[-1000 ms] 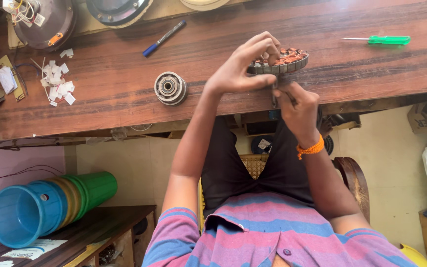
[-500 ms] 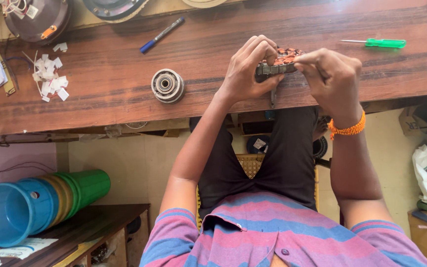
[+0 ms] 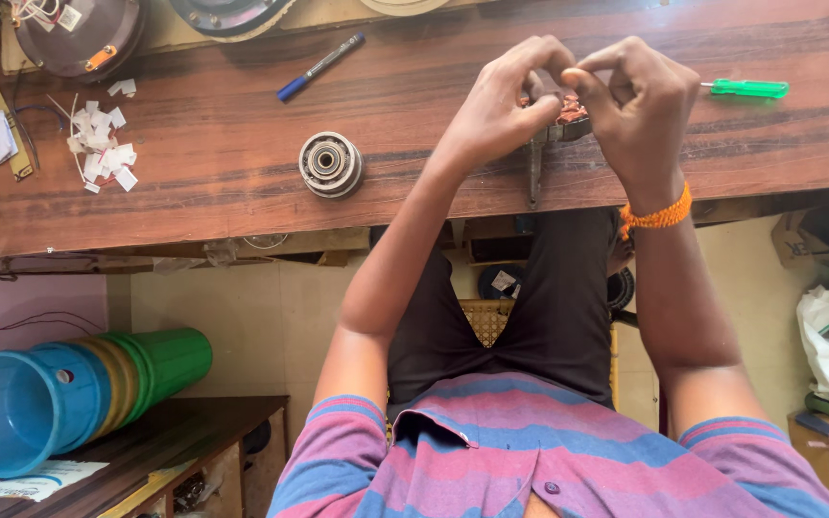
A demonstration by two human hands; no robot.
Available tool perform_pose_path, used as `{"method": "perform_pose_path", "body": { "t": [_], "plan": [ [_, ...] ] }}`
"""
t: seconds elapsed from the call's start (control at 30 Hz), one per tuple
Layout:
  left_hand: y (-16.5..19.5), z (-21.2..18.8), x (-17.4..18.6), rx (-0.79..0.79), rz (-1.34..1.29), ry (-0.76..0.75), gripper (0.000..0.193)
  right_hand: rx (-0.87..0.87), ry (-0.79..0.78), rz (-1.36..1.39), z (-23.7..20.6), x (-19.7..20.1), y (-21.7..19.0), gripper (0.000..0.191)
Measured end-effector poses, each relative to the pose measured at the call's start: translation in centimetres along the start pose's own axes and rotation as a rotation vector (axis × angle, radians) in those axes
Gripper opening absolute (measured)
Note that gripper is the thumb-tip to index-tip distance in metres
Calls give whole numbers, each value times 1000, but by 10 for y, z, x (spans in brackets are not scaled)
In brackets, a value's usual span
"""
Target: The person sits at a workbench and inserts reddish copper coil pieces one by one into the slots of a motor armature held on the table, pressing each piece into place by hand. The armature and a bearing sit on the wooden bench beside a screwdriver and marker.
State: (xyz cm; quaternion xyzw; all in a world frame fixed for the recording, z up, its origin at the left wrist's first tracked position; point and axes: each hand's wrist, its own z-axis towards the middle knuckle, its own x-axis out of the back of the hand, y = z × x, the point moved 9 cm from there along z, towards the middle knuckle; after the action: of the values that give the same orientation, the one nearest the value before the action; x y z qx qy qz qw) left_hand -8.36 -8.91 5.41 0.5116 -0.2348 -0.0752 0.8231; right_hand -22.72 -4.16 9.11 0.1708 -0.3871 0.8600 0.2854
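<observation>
Both my hands are raised over the wooden workbench (image 3: 213, 197), closed around a small round motor stator with copper windings (image 3: 569, 111). My left hand (image 3: 503, 104) grips its left side, thumb and fingers curled over it. On the stator's right side is my right hand (image 3: 643, 107), an orange band on its wrist, fingertips pinched on the top edge. Most of the stator is hidden by my fingers. A thin grey metal tool (image 3: 534, 175) hangs down below my hands; which hand holds it I cannot tell.
On the bench lie a green-handled screwdriver (image 3: 746, 88) at right, a blue pen (image 3: 319, 66), a round metal bearing part (image 3: 330, 164), white paper scraps (image 3: 103, 149) and a round motor housing (image 3: 79, 34) at far left. Stacked plastic buckets (image 3: 59, 393) lie lower left.
My right hand has come up from below the stator and now closes over its right side. My left hand kept its hold. The stator has shifted slightly right with my hands.
</observation>
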Motion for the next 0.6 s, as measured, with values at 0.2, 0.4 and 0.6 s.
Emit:
{"method": "perform_pose_path", "body": {
  "t": [0.2, 0.4, 0.6],
  "plan": [
    [-12, -5, 10, -81, -227, -397, 30, 25, -130, 105, -17, -7, -29, 16],
    [-13, -8, 10, -131, -203, -388, 44, -119, -152, 108, -51, -19, -43, 11],
    [5, -22, 14, -231, -85, -338, 52, -270, -125, 267, -81, -37, -17, 3]
  ]
}}
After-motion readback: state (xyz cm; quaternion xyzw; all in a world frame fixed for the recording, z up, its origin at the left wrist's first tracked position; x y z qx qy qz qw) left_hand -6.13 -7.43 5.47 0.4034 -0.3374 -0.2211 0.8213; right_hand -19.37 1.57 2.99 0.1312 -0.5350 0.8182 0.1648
